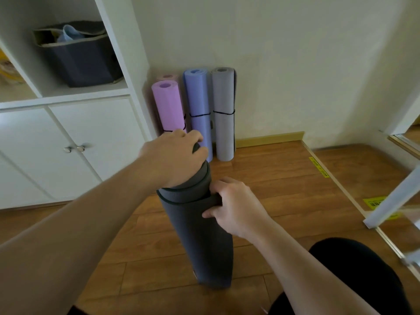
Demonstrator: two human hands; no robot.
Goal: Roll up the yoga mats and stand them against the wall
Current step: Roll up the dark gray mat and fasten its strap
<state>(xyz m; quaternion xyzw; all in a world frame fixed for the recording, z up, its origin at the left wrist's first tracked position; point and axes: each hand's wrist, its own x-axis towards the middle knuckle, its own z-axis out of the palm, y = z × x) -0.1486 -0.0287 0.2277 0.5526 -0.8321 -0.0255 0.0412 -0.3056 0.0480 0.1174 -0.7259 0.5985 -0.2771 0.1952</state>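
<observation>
**Spotter:** Where's the mat, and what is each grip doing?

**Me:** I've got the dark grey mat [200, 235] rolled and standing on end on the wooden floor [284, 178], its foot close to my knees. Its long axis is close to upright, with the top tipped away from me toward the wall [284, 64]. My left hand [175, 158] is clenched over the top end, where the inner turns poke out above the outer wrap. My right hand [234, 208] pinches the loose outer edge of the roll just below that, on the right side.

**Spotter:** So which way does it go?

**Me:** Forward, away from me. Four rolled mats already stand in the corner: the grey mat [223, 114] rightmost, the blue mat [198, 110] just beside it, the lilac mat [168, 108] in front of a pink mat [167, 76] that barely shows behind it. At least three have a thin black band round them. I'd judge the free stretch of wall to the right of the grey one is the place for mine. The left hand is nearer the wall and steers the top.

**Spotter:** Any bins I should know about?

**Me:** A dark storage bin [79, 62] sits in an open cubby of the white shelf unit [68, 103], with something pale blue in it; I can't tell what. The cupboard doors below are closed.

**Spotter:** Risk?

**Me:** I see no band on mine, so I think the edge could spring open if my right hand lets go early.
</observation>
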